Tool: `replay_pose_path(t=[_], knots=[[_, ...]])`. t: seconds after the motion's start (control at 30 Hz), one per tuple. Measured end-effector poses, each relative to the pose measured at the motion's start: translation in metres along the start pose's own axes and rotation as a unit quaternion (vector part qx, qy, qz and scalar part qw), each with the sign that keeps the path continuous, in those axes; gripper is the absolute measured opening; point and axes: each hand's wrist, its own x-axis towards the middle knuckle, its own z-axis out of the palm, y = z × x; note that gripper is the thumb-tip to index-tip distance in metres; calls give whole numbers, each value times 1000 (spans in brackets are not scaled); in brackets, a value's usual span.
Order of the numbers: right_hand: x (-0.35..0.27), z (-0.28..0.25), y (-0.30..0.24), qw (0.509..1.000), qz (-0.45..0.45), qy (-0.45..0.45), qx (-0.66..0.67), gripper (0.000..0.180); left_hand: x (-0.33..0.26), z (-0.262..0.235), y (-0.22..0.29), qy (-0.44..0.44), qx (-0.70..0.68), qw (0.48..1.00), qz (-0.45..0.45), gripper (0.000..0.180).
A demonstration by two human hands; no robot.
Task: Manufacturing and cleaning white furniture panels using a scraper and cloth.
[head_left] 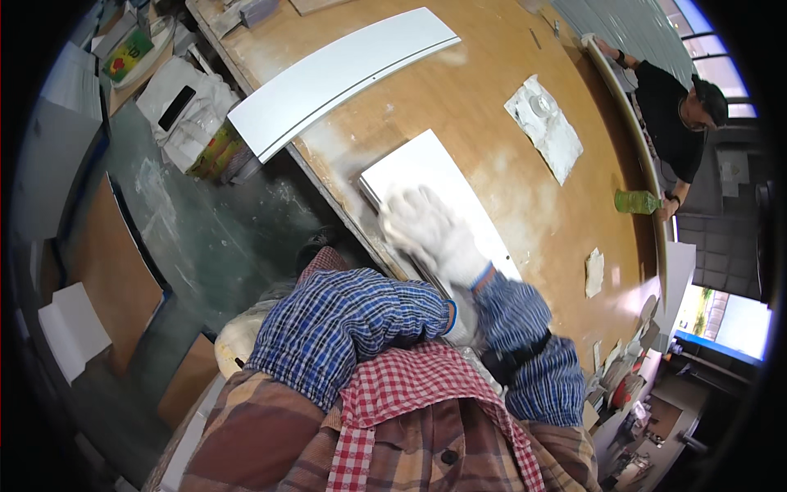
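Note:
A white panel (422, 164) with a straight dark-lined edge lies on the wooden tabletop, close to my body. Over its left edge, my right hand (434, 230) in a white knit glove presses down, fingers together and slightly blurred. Whether something thin sits beneath those fingers is hidden. My left hand (464, 321), also gloved, is low by the near end of the panel; my right forearm crosses in front and covers its fingers. Farther off on the same table rests a long curved white panel (344, 78) with a dark groove along one side.
Whitish dust marks the wooden table (484, 107). A crumpled white sheet (545, 127) and a green bottle (637, 202) are to the right. A person (676, 123) in black stands at the far-right edge. Left, a phone (177, 108) lies on a cloth-covered pile; brown boards (115, 271) lean below.

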Motion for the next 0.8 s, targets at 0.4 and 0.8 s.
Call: replay_pose_path(t=[0.4,0.8], knots=[[65,14,8,978,34,198,48,47,-9,28,2,-71,-53,996,14,22],[-2,15,10,951,172,258,-7,40,59,-16,-8,-54,-104,984,134,28]])
